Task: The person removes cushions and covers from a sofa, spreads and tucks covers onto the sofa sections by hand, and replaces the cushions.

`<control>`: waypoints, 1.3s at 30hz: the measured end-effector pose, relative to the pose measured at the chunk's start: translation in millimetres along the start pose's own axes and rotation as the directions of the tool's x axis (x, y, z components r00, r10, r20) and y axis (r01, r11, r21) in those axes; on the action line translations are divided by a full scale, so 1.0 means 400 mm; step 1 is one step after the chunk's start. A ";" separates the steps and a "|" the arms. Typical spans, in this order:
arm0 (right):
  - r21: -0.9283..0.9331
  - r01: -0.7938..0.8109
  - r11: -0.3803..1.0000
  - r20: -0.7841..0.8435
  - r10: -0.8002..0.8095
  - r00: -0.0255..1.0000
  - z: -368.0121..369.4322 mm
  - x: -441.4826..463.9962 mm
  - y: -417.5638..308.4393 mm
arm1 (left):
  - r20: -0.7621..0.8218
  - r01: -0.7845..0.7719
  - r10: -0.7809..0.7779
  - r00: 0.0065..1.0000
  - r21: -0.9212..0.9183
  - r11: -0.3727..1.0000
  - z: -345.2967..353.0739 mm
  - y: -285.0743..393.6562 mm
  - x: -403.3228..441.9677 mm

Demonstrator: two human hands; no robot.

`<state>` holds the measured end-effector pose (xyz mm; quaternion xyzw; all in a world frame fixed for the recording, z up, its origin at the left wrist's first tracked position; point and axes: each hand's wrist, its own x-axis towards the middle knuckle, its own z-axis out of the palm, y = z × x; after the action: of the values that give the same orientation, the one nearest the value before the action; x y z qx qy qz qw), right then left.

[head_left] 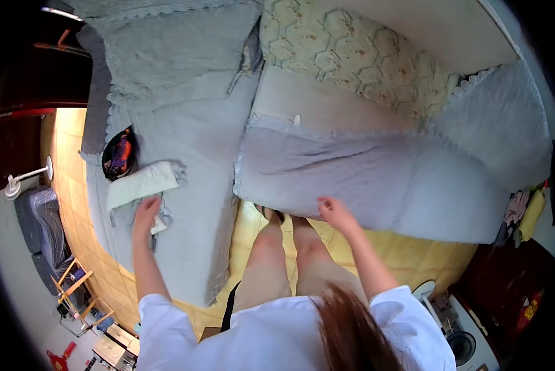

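My left hand is over the grey-blue cover on the left, with its fingers bent together at the lower edge of a folded white cloth. Whether anything is between those fingers does not show. A small white piece lies on the cover beside that hand. Just beyond the cloth is a dark pouch with red and purple contents. My right hand is closed, its fingers curled, at the front edge of the lilac-grey cover; I see nothing in it.
A patterned yellowish cushion lines the back. A small white tag lies on the bare seat strip. Tiled floor shows around my legs. A white fan and wooden frame stand left; a white machine stands lower right.
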<state>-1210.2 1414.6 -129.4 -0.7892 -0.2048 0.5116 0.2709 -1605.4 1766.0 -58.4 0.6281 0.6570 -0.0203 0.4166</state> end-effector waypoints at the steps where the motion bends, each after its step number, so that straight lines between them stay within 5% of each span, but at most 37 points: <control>1: 0.021 -0.032 0.999 -0.033 0.033 0.999 -0.018 0.054 0.047 | 0.161 0.097 -0.090 0.983 -0.032 0.995 0.101 0.108 0.000; 5: -0.307 0.012 0.952 -0.218 -0.083 0.973 -0.119 0.249 0.080 | 0.419 -0.216 0.180 0.890 0.041 0.975 0.478 0.122 0.200; 7: -0.392 -0.059 0.918 -0.206 -0.026 0.978 -0.146 0.345 0.085 | 0.435 -0.198 0.150 0.888 0.067 0.978 0.629 0.118 0.302; 9: -0.434 0.054 0.899 -0.213 -0.160 0.964 -0.149 0.432 0.111 | 0.439 -0.190 0.129 0.889 0.096 0.977 0.744 0.114 0.365; 11: -0.446 -0.044 0.894 -0.158 -0.030 0.987 -0.128 0.488 0.130 | 0.432 -0.185 0.117 0.894 0.119 0.976 0.831 0.109 0.388; 12: -0.452 -0.090 0.887 -0.131 0.034 0.991 -0.115 0.516 0.131 | 0.312 -0.391 0.314 0.896 0.224 0.893 0.903 -0.031 0.484; 14: -0.431 -0.158 0.889 -0.173 0.091 0.981 -0.090 0.547 0.149 | 0.323 -0.637 0.565 0.759 0.191 0.747 0.918 -0.113 0.536; 17: -0.390 -0.167 0.906 -0.309 0.042 0.950 -0.039 0.564 0.200 | 0.442 -0.100 0.012 0.897 0.176 0.979 0.838 0.033 0.417; 20: -0.335 -0.069 0.940 -0.374 -0.065 0.925 -0.030 0.556 0.227 | 0.332 -0.308 0.196 0.923 0.330 0.892 0.820 0.016 0.362; 23: -0.181 0.123 0.976 -0.541 -0.203 0.816 -0.075 0.469 0.136 | 0.111 -0.217 0.216 0.970 0.002 0.976 0.718 0.118 0.233; 25: -0.184 0.242 0.953 -0.658 -0.302 0.690 -0.140 0.398 0.014 | -0.017 -0.312 0.312 0.950 -0.088 0.946 0.631 0.258 0.154; 27: -0.097 0.306 0.947 -0.648 -0.293 0.703 -0.232 0.350 -0.102 | -0.118 -0.432 0.419 0.900 -0.126 0.893 0.534 0.346 0.127; 30: -0.156 0.457 0.875 -0.744 -0.409 0.529 -0.361 0.339 -0.245 | -0.191 -0.698 0.672 0.716 -0.149 0.701 0.428 0.533 0.145; 31: -0.161 0.467 0.869 -0.750 -0.415 0.515 -0.410 0.345 -0.278 | -0.292 -0.765 0.715 0.635 -0.109 0.635 0.416 0.620 0.146; 33: -0.253 0.441 0.861 -0.740 -0.466 0.485 -0.499 0.378 -0.320 | -0.196 -0.766 0.748 0.634 -0.027 0.642 0.373 0.738 0.180; 35: -0.207 0.327 0.922 -0.737 -0.367 0.568 -0.553 0.353 -0.430 | -0.222 -0.776 0.752 0.620 -0.032 0.630 0.365 0.842 0.207; 36: -0.236 0.362 0.902 -0.742 -0.408 0.532 -0.569 0.373 -0.447 | -0.183 -0.747 0.763 0.619 0.160 0.645 0.353 0.877 0.242; 39: -0.310 0.400 0.862 -0.742 -0.483 0.466 -0.609 0.508 -0.441 | -0.178 -0.717 0.796 0.578 0.355 0.600 0.388 0.962 0.290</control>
<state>-914.7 1619.0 -78.4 -0.8635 -0.2812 0.0046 0.4187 -1184.6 1855.5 -35.0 0.8895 0.3726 0.1818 0.1919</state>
